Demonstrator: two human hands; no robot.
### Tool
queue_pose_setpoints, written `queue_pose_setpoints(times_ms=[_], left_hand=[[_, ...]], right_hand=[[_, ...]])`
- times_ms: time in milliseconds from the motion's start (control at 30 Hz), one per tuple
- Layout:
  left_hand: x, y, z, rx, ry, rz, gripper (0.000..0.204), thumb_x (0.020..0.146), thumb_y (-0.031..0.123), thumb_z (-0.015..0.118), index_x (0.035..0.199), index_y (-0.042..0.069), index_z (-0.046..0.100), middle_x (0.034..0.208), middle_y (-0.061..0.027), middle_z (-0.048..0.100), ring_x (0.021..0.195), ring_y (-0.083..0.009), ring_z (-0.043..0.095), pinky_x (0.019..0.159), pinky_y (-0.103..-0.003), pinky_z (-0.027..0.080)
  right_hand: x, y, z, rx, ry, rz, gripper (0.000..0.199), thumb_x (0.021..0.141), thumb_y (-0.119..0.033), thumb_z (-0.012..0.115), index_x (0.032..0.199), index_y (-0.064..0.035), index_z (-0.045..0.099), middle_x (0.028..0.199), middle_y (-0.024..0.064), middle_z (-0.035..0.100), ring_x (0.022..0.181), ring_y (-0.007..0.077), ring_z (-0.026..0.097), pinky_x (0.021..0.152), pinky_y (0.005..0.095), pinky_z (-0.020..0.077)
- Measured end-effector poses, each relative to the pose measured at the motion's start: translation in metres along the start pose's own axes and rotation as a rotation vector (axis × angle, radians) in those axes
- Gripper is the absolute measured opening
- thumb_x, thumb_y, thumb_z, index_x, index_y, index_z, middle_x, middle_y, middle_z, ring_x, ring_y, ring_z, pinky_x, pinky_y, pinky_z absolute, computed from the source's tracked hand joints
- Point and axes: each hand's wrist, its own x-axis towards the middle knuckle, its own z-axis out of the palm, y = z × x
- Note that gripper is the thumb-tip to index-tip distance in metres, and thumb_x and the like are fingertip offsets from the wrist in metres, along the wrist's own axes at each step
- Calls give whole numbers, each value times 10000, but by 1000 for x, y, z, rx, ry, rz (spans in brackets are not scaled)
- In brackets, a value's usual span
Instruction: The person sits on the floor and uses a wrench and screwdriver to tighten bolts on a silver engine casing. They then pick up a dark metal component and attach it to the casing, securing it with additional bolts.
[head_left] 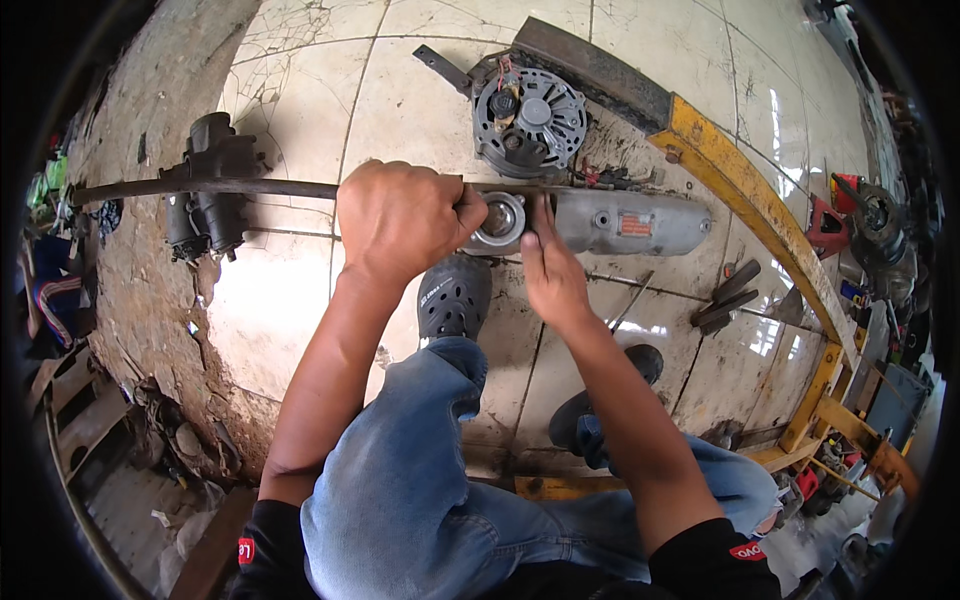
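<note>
My left hand (400, 215) is closed in a fist round a long dark metal bar (270, 187), which runs out far to the left. Its thumb side is close to the round opening (498, 218) at the left end of a long grey metal engine cover (632, 222). My right hand (553, 270) lies against the cover just right of that opening, fingers stretched out straight and the palm edge-on. What the fist covers underneath is hidden. My shoe (452, 297) stands on the floor just below the cover's left end.
An alternator (532, 115) lies beyond the cover. A dark cylindrical metal part (208, 180) lies at left by the bar. A curved yellow steel frame (745, 190) arches over the right side. Short dark metal pieces (728, 298) and a thin rod (632, 300) lie on the tiled floor.
</note>
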Motion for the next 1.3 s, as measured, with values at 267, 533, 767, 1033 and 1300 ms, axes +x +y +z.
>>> queue_pose_setpoints(times_ms=[267,533,767,1033,1300], left_hand=[[0,1,2,-13,15,-8,342,729,296,671,457,113,575,446,-76,517,433,-264,535,443,-373,415],[0,1,2,10,-43,-28,318,746,329,635,492,136,640,468,-72,566,449,-250,563,477,-357,435],[4,2,1,-20,55,-3,341,735,288,661,454,117,575,431,-75,502,409,-263,517,412,-371,399],[2,4,2,43,-56,-59,313,754,357,622,507,169,660,502,-47,596,470,-221,582,476,-345,440],[0,3,2,-9,25,-40,345,746,305,662,464,119,590,452,-66,531,439,-260,547,443,-371,427]], right_hand=[[3,-6,-2,260,-9,99,591,1021,-381,327,1465,6,284,1529,242,234,1382,382,316,1081,387,352],[0,2,3,175,-38,112,632,1026,-429,279,1477,11,243,1493,260,303,1357,397,352,1061,386,368],[-23,27,15,98,-5,-41,599,1031,-417,257,1485,-26,252,1488,239,328,1318,396,409,1059,366,369],[-31,16,20,221,38,16,654,1025,-468,214,1486,-4,230,1489,241,324,1365,365,356,1084,358,332],[-2,-7,0,249,-31,167,638,1028,-459,231,1490,-20,236,1478,234,355,1311,386,427,1054,346,354]])
